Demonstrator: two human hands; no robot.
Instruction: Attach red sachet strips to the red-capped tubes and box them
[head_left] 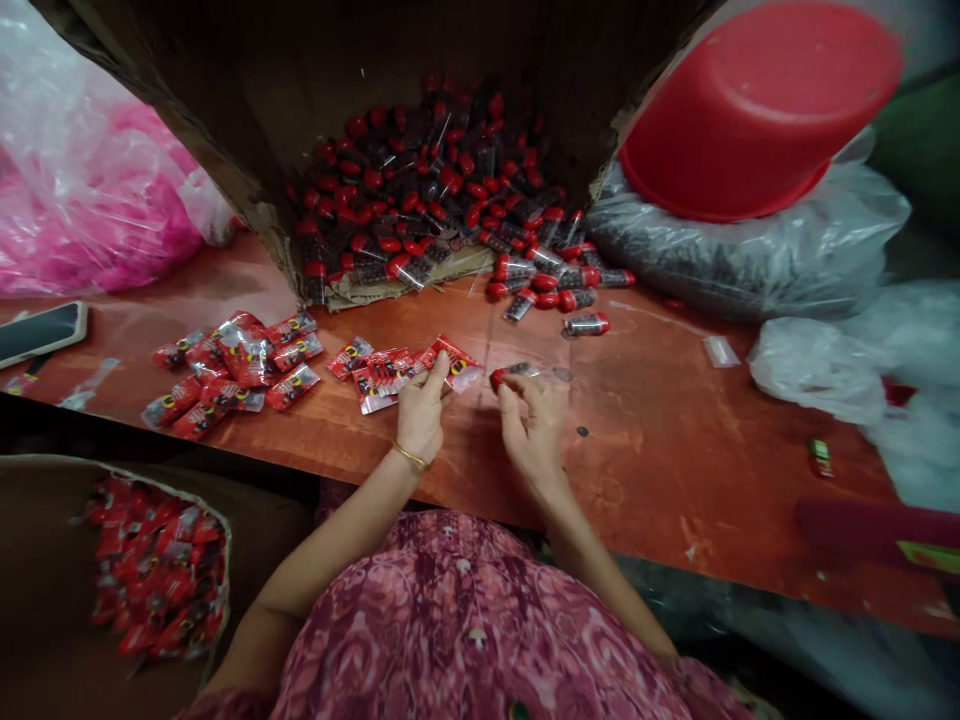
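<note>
My left hand (422,405), with a gold bracelet at the wrist, is closed on a small red printed packet (459,366). Just left of it, several flat red packets (379,378) overlap on the table. A short way to the right, my right hand (531,425) pinches a small clear bottle (519,372) with a red cap and dark contents, which lies sideways with its cap toward the packet. Bottle and packet are apart. Farther left is a pile of red packets (244,352) that look filled.
An open cardboard box (262,235) on its side spills many red-capped bottles (420,190) onto the table (660,450). A red tub (757,120) rests on a plastic sack (720,255). A phone (41,333) lies left. Below, another box (45,560) holds red packets.
</note>
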